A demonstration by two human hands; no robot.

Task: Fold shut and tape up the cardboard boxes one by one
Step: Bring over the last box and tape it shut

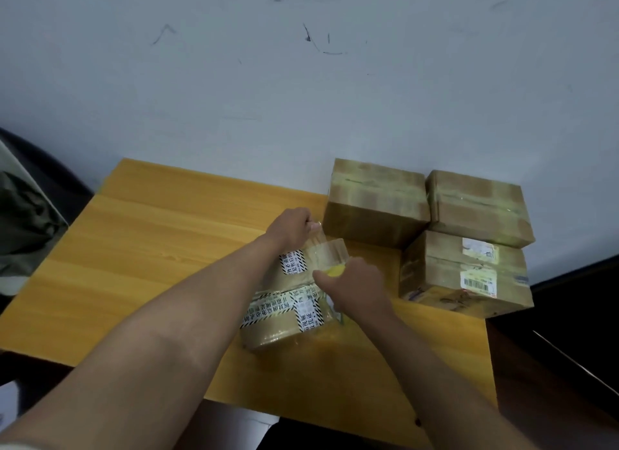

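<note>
Two bare forearms are seen reaching up from the near edge to a box (284,302) lying near the middle of the desk (134,248). The box is closed and is crossed by white printed strips with black-striped edges. A tape roll (330,253), clear with a yellow core, is held over the box's far right part by the right hand (355,284), whose fingers are curled round it. The loose end of the tape (316,237) is pinched by the left hand (291,227) just beyond the roll, above the box's far edge, so that a short clear stretch is drawn between the two hands.

To the right, three further boxes are grouped, touching one another. Two stand against the wall (301,81), the left one (375,201) and the right one (479,208), both closed and taped. The third (465,275) lies in front of them, closed, with labels on top. What any box holds cannot be told.
</note>
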